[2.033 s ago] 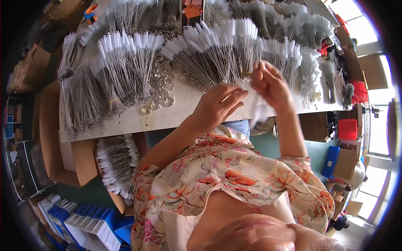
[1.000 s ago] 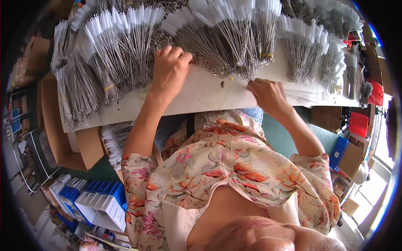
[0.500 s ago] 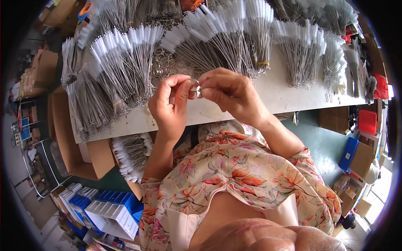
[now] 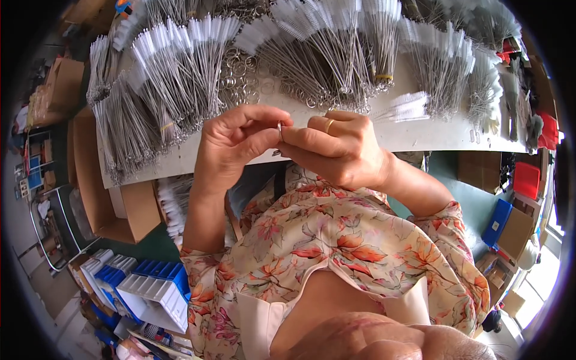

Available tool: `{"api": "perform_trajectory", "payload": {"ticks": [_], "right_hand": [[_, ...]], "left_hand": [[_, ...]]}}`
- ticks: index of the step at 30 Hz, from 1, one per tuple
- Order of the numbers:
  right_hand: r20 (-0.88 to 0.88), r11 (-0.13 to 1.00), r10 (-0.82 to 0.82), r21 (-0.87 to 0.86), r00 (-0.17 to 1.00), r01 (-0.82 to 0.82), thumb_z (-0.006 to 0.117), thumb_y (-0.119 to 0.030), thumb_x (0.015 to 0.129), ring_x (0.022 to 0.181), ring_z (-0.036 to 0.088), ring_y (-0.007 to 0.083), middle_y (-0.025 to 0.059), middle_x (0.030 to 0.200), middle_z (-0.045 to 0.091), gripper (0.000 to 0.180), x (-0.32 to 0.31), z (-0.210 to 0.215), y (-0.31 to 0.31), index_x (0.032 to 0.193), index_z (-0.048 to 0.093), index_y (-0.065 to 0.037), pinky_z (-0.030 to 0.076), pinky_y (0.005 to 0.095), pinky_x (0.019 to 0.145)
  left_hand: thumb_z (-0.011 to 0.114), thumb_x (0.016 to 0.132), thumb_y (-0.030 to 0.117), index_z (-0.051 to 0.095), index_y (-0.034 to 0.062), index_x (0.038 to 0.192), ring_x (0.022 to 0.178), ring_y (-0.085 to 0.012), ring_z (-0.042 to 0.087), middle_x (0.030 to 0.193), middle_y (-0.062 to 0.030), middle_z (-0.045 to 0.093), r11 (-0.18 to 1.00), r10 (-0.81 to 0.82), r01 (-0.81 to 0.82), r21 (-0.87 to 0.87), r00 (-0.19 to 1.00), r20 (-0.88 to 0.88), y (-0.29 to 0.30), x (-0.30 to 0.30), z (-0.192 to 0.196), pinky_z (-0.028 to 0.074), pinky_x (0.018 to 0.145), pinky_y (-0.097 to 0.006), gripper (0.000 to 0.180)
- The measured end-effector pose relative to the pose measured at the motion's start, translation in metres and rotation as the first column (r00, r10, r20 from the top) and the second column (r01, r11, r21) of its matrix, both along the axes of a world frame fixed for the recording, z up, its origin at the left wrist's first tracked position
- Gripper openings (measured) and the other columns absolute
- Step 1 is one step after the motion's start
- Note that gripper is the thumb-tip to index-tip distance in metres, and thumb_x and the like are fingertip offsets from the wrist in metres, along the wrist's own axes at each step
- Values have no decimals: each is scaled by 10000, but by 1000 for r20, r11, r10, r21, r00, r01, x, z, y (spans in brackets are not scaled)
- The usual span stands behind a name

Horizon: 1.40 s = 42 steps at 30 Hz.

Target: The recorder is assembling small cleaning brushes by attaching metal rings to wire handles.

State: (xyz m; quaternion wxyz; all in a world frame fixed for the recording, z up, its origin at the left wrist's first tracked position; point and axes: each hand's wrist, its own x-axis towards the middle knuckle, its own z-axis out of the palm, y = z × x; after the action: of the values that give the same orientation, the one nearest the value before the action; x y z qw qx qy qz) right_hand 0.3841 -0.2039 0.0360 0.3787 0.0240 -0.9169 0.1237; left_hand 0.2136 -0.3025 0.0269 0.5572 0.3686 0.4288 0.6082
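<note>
Above the table's near edge, a small shiny metal ring [image 4: 279, 130] is pinched between my two hands. My left hand [image 4: 231, 141] holds it with thumb and forefinger. The fingertips of my right hand [image 4: 336, 144] press against its other side, the fingers folded. A small metal bit shows just under those fingertips, too small to make out. White-bristled wire brushes [image 4: 403, 108] stick out beyond my right hand, their wires passing behind it; whether that hand grips them is hidden. Many loose metal rings [image 4: 240, 75] lie on the table beyond my left hand.
Large bundles of wire brushes [image 4: 180, 66] cover the far and left parts of the white table [image 4: 414, 137]; more bundles [image 4: 441, 72] lie to the right. Below left are an open cardboard box [image 4: 129, 213] and blue and white bins [image 4: 153, 294]. A red box [image 4: 527, 180] stands right.
My right hand has rolled over, its back now showing, and my left hand has moved slightly left. The ring now stands edge-on. White brush heads have come into sight beyond my right hand.
</note>
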Motion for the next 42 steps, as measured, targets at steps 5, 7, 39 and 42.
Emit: {"api": "perform_trajectory", "payload": {"ticks": [5, 7, 39, 42], "right_hand": [[18, 952, 45, -305, 999, -37, 673, -29, 617, 583, 550, 147, 18, 808, 575, 147, -5, -4, 0, 759, 661, -65, 453, 261, 466], [-4, 689, 15, -725, 1000, -13, 675, -7, 706, 577, 544, 140, 29, 747, 582, 122, -5, 4, 3, 805, 676, -78, 443, 236, 474], [244, 923, -106, -337, 964, 186, 638, -95, 711, 676, 575, 171, 30, 748, 560, 102, -42, -80, -9, 812, 629, -100, 483, 272, 560], [262, 980, -75, -160, 962, 120, 627, -93, 702, 711, 572, 192, 35, 759, 562, 92, -49, -89, -23, 793, 619, -102, 489, 294, 576]], "left_hand": [[585, 750, -121, 597, -49, 1026, 845, -143, 630, 1007, -109, 608, 978, 191, -138, 158, 900, -393, -5, 8, 12, 529, 735, -228, 285], [589, 740, -124, 597, -45, 1030, 839, -158, 638, 1009, -119, 607, 930, 326, -186, 317, 817, -476, -2, 11, 11, 537, 723, -236, 301], [660, 804, 239, 603, -6, 1043, 801, -128, 628, 889, -95, 659, 879, 241, -467, 94, 266, -933, 51, -90, -5, 483, 726, -243, 347], [582, 803, 459, 633, 44, 822, 723, -277, 624, 774, -134, 647, 818, -172, -569, -80, -109, -979, 70, -123, -15, 465, 665, -351, 418]]}}
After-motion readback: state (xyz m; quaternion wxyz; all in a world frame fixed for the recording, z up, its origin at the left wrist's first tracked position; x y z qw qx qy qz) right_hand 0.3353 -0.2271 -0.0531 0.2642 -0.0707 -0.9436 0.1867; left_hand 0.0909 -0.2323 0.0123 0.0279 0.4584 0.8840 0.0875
